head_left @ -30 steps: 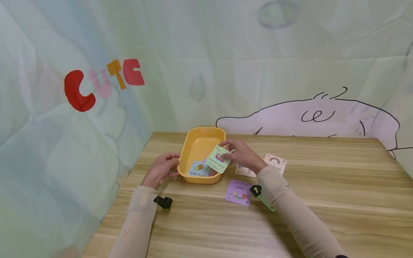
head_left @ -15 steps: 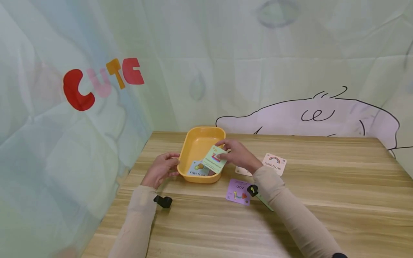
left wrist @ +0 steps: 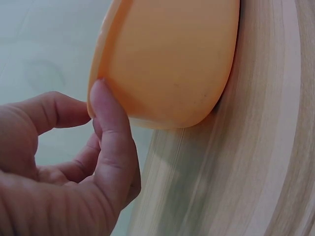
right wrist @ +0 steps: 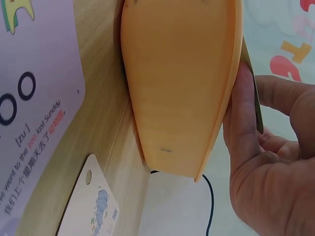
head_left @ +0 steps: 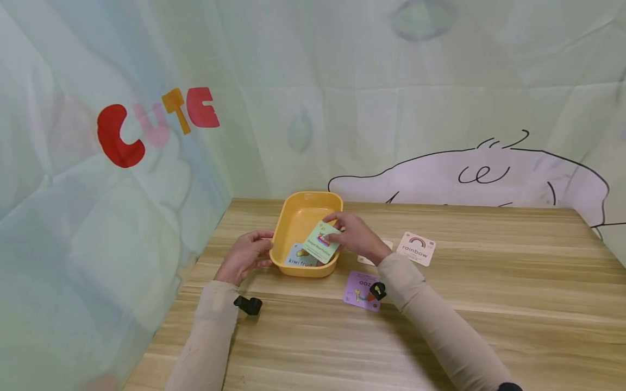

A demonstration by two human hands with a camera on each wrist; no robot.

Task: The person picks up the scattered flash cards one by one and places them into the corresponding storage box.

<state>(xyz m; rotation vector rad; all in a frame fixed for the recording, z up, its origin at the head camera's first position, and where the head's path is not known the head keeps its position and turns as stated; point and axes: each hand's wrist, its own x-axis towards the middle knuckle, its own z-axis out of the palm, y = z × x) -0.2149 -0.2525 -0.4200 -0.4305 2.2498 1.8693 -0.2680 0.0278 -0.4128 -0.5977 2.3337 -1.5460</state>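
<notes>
A: What does the head view show?

B: The right hand [head_left: 359,237] pinches the green card [head_left: 318,244] over the near right part of the yellow tray [head_left: 305,217]; the kiwi fruit card [head_left: 295,259] lies inside, partly covered; the left hand [head_left: 243,258] is at the tray's left rim; on the table [head_left: 303,336], to the right, lie the purple zoo card [head_left: 355,290], the rainbow card [head_left: 415,249] and a pale card [head_left: 365,260], half hidden by the right hand and wrist.

A: And the left wrist view?

B: The left thumb and a finger pinch the rim, one on each side.

A: The right wrist view?

B: The green card shows nearly edge-on, gripped between thumb and fingers, by the rim; whether it touches the tray, one cannot tell.
</notes>
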